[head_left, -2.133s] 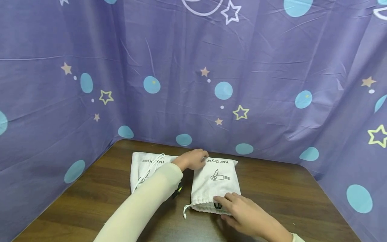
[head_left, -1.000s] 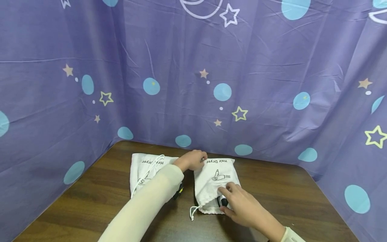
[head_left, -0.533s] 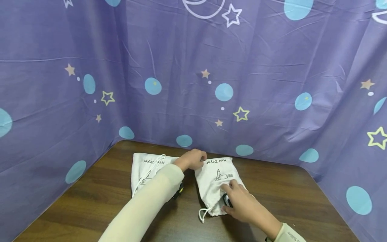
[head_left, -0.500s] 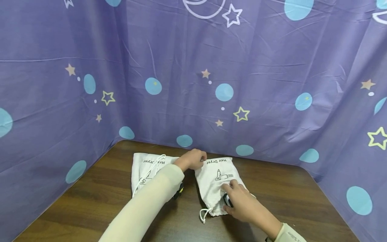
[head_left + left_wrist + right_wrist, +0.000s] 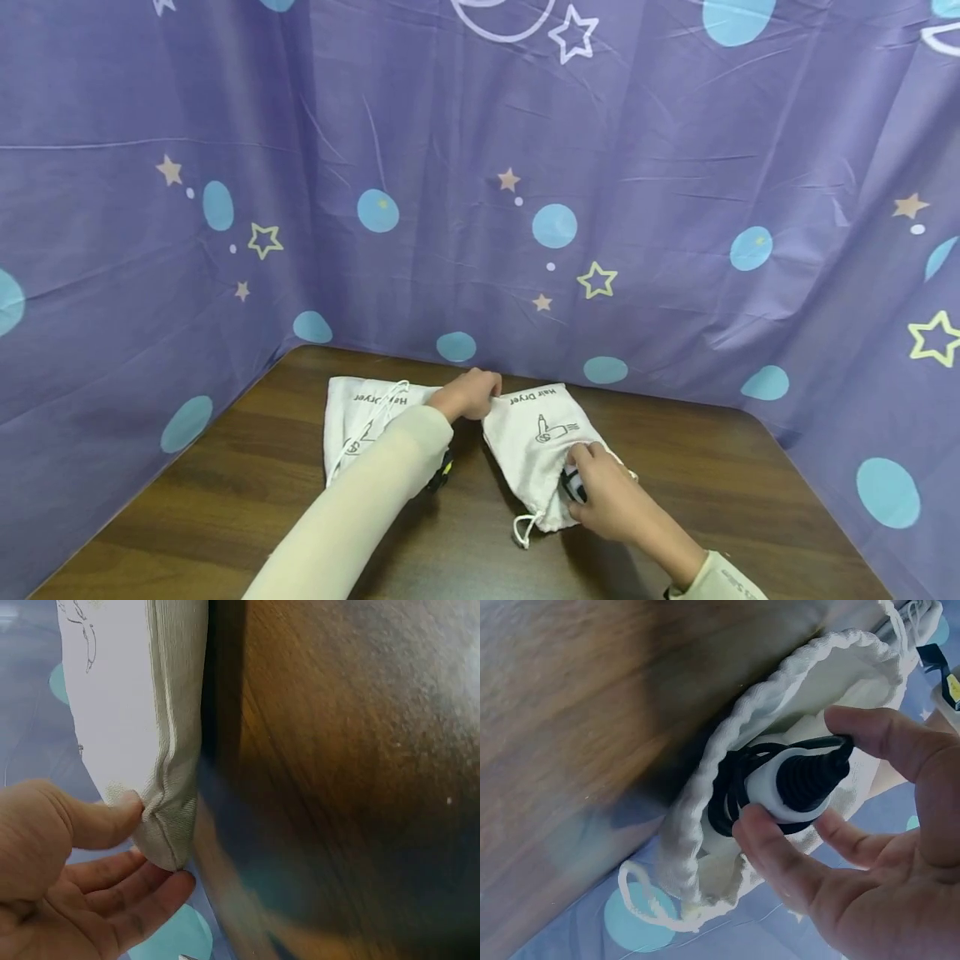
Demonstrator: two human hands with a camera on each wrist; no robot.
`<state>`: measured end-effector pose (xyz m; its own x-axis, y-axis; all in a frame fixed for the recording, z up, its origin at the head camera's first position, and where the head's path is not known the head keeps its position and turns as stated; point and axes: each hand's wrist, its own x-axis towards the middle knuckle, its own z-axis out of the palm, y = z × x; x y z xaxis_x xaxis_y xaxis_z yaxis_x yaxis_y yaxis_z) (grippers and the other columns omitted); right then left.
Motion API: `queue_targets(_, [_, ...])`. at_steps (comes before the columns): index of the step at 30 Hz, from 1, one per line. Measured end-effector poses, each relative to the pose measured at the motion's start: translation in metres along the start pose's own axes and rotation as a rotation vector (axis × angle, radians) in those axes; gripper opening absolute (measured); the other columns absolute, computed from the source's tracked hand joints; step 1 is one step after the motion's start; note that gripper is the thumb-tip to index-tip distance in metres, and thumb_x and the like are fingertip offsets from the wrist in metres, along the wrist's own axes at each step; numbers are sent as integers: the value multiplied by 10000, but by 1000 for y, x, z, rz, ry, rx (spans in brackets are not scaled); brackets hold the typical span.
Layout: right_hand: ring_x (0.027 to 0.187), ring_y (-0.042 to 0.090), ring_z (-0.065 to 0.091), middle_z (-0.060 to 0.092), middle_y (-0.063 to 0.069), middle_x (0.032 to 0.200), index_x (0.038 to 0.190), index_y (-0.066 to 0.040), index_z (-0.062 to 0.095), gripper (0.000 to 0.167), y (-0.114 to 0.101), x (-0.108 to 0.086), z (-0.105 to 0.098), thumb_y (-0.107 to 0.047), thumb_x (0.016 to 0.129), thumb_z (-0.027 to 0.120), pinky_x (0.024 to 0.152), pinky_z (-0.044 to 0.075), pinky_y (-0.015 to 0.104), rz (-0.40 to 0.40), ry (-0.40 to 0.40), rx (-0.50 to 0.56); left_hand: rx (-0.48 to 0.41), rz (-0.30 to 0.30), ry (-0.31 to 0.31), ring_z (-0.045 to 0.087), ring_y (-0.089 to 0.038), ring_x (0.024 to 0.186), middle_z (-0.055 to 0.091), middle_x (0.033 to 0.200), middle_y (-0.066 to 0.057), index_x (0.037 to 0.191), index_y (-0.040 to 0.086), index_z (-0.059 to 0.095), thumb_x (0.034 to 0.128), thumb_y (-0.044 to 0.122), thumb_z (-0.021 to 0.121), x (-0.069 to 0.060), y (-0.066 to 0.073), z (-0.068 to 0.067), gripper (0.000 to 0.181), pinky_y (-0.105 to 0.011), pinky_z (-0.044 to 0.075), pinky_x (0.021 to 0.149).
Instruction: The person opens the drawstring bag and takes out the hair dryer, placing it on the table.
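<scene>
A white cloth drawstring bag (image 5: 525, 446) printed "Hair Dryer" lies on the table, its gathered mouth facing me. At its far left corner, my left hand (image 5: 471, 394) pinches the cloth; in the left wrist view the thumb (image 5: 120, 821) lies on the seam and the fingers beneath. My right hand (image 5: 611, 500) is at the mouth. In the right wrist view its thumb and fingers grip the end of the hair dryer's white handle (image 5: 769, 784), around the black ribbed cord guard (image 5: 810, 780). Black cord (image 5: 735, 772) wraps the handle; the rest is hidden inside the bag.
A second white "Hair Dryer" bag (image 5: 348, 412) lies to the left, partly behind my left sleeve, with a white drawstring (image 5: 382, 408) across it. Another drawstring loop (image 5: 523, 533) hangs from the near bag's mouth. A purple patterned curtain (image 5: 480, 250) stands behind the brown table (image 5: 690, 450).
The bag has turned, its mouth swinging right and its far end left. My right hand has moved slightly right and now grips the dryer's handle end. The left hand has shifted slightly left.
</scene>
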<state>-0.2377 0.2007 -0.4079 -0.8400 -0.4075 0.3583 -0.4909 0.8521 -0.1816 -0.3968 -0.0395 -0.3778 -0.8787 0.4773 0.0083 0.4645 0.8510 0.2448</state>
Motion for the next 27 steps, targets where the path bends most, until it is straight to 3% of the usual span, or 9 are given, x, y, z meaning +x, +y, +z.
queue_targets(4, [903, 266, 644, 646, 143, 1026, 1122, -40, 590, 544, 4, 3, 3, -120, 685, 903, 752, 535, 446, -1, -1, -7, 19, 3, 37, 565, -219, 833, 600, 896, -26, 907, 123, 628, 821, -47, 626, 0, -2, 0, 191, -363, 502, 792])
queue_targets(7, [827, 222, 639, 670, 105, 945, 1123, -62, 587, 516, 5, 5, 5, -158, 730, 908, 670, 518, 419, 16, -2, -5, 9, -18, 46, 539, -216, 773, 564, 830, -20, 835, 132, 611, 794, -83, 607, 0, -3, 1, 219, -348, 483, 732])
queue_targets(13, [741, 246, 648, 691, 115, 878, 1068, -74, 574, 474, 5, 9, 7, -131, 734, 905, 589, 496, 446, 83, 42, -12, -16, -77, 69, 525, -206, 748, 556, 818, -20, 754, 149, 595, 788, -121, 588, 1, -5, 2, 272, -334, 472, 696])
queue_targets(19, [710, 295, 648, 667, 133, 840, 1036, -30, 567, 440, 6, 12, 4, -117, 719, 859, 579, 503, 482, 142, 37, -74, -9, -86, 97, 507, -209, 714, 536, 780, -14, 719, 157, 558, 785, -125, 596, 3, -4, 2, 293, -325, 439, 641])
queue_targets(27, [648, 206, 540, 609, 53, 785, 1067, -30, 600, 435, 13, 13, -1, -122, 680, 779, 543, 447, 439, 198, 1, -40, -21, -96, 125, 527, -217, 732, 539, 793, -24, 736, 149, 573, 773, -140, 586, -1, -8, 5, 291, -330, 454, 646])
